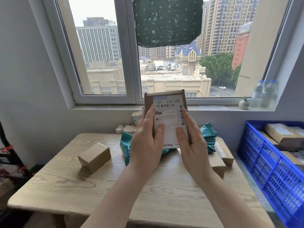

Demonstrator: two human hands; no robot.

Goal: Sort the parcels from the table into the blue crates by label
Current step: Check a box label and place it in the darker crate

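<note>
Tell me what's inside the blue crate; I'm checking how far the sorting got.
The blue crate holds brown labelled parcels, stacked against its far side. Its near wall hides whatever lies lower down.

We hold both bare forearms out in front of us, rising from the lower edge of the view and converging toward the middle. Our left hand (147, 139) is raised with its back toward us, fingers wrapped round the left edge of a parcel (167, 112) and the thumb laid flat across its front. Our right hand (191, 142) mirrors it on the other side, fingers curled behind the right edge, thumb pressed on the front. The two thumbs lie near each other, apart, both wrists fairly straight.
</note>
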